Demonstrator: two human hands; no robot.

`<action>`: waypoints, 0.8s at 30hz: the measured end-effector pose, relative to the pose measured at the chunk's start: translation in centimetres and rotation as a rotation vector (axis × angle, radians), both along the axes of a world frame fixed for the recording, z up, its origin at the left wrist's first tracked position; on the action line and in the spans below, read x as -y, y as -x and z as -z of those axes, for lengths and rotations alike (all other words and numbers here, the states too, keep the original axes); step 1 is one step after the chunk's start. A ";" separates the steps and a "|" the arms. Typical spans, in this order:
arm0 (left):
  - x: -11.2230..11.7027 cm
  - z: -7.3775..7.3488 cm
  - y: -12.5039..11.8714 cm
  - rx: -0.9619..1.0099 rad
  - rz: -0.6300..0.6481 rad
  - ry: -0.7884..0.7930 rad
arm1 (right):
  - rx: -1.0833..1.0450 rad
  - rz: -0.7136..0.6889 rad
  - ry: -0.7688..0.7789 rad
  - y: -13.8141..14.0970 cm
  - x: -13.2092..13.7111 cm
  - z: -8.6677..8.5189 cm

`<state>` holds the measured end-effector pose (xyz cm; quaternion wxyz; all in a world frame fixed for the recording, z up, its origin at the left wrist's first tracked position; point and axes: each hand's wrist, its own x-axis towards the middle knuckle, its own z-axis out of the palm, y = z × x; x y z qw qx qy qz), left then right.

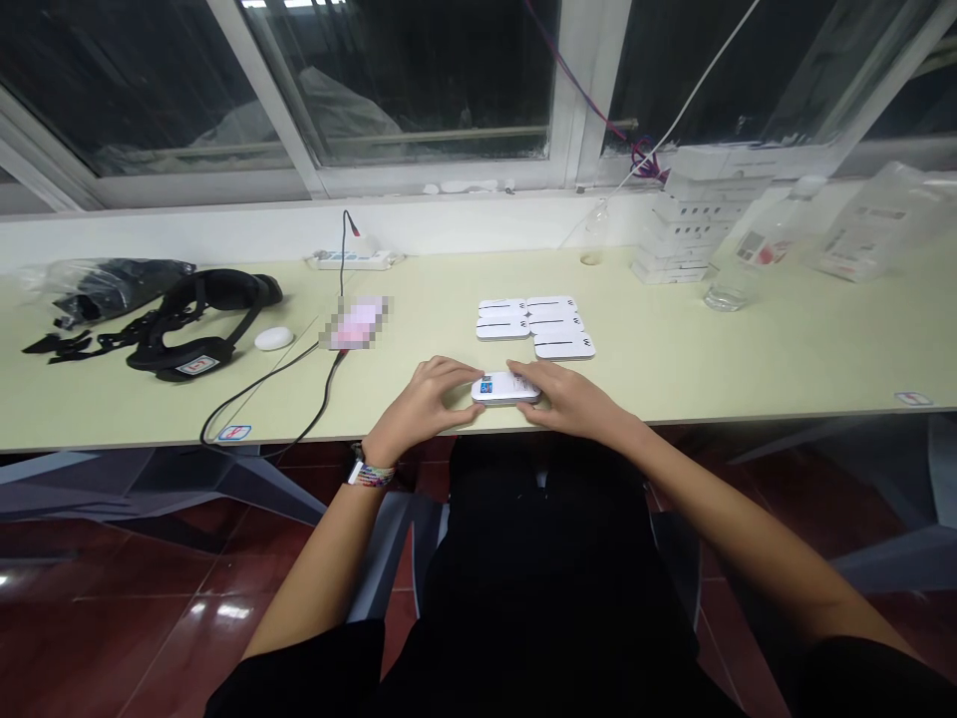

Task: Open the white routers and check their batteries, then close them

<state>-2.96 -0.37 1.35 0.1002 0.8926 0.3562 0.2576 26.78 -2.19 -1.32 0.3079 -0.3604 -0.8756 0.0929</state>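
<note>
Near the table's front edge lies a small stack of white round-cornered cards (506, 388), a blue printed patch on its top face. My left hand (428, 399) grips the left end of the stack between thumb and fingers. On the opposite end, my right hand (572, 401) holds it the same way. Just beyond are several white cards (562, 345) laid flat in two columns, each marked with a black line. Whether the stack touches the tabletop is hard to make out.
To the left are a black headset (198, 324), a white oval case (273, 339), a blurred-out phone (357, 322) on black cables and a power strip (351, 260). Stacked white boxes (684, 224), a clear bottle (770, 244) and a plastic bag (867, 224) stand at the back right.
</note>
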 end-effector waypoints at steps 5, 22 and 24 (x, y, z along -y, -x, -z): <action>0.1 0.3 -0.3 -0.040 -0.012 -0.103 | -0.077 0.023 -0.008 -0.1 -0.2 0.3; 0.0 0.5 -1.1 -0.091 0.050 -0.283 | -0.090 -0.047 -0.084 -0.5 -0.4 0.3; 0.3 0.3 -1.3 -0.075 0.067 -0.268 | -0.075 -0.046 -0.084 -0.4 -0.1 0.1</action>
